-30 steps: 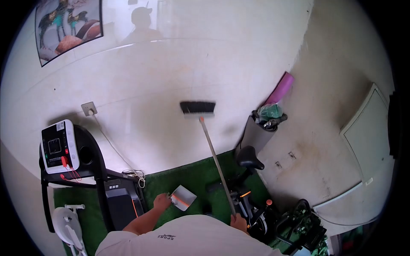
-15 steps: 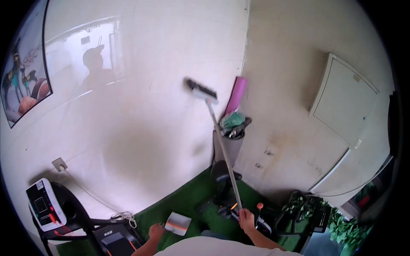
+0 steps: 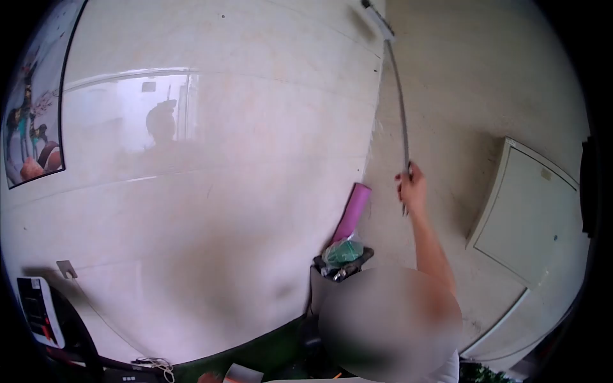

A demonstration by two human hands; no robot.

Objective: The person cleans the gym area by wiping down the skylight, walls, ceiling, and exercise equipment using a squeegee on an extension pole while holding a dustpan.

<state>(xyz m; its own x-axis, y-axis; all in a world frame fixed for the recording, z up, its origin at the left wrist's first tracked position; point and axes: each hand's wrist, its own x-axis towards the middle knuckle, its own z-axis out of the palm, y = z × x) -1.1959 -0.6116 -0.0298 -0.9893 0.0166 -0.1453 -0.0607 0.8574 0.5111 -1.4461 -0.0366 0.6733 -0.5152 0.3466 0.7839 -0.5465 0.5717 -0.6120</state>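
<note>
My right hand is raised and closed around the handle of a long broom. The broom's bristled head is high up, by the corner where the two walls meet. At the bottom edge, only the top of my left hand shows, next to a light grey dustpan with an orange stripe. The hand appears closed at the dustpan's side; its fingers are mostly cut off by the frame.
A bin in the corner holds a purple rolled mat and a green bagged item. A treadmill console stands at left, a metal wall cabinet hangs at right. A blurred oval hides part of the lower view.
My right hand has lifted the broom up and to the right, from beside the exercise bike to high at the wall corner. The view has tilted upward, so my left hand and dustpan sit lower.
</note>
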